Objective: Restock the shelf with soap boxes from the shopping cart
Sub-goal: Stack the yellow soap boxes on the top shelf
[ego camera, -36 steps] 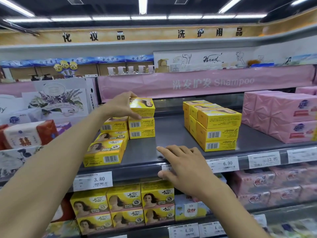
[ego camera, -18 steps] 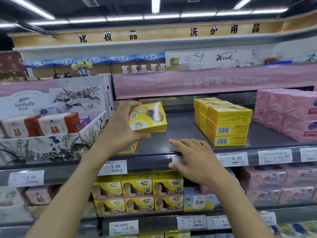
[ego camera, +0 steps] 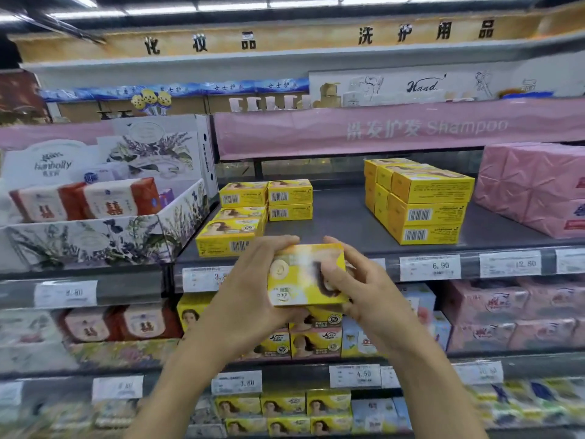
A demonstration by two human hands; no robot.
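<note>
Presently, well to the left of the left hand, a flowered cardboard tray (ego camera: 95, 239) holds red-and-white wrapped bars; it appears to have no part in this job. Just above and beyond the left hand (ego camera: 250, 296) sits a low pile of yellow soap boxes (ego camera: 234, 229), barcodes facing out, stepped down toward the shelf edge.

The left hand grasps the left end of a single yellow soap box (ego camera: 304, 274), with fingers curled over its top edge. The box is in the air in front of the shelf lip, level with the price tags (ego camera: 430, 267). Its printed face is turned toward the camera and is blurred. The right hand (ego camera: 364, 289) grasps the right end, thumb laid across the printed face, the other fingers hidden behind the box. This two-handed hold suggests the box is being turned or squared so that it can be set down to match the others.

Above the hands, the grey shelf (ego camera: 342, 229) shows between the two piles, which makes it the likely spot for the box. Up and to the right of the right hand stands a taller pile of yellow boxes (ego camera: 421, 204), three high, and beyond it pink wrapped packs (ego camera: 535, 185). The shopping cart is not in view.
</note>
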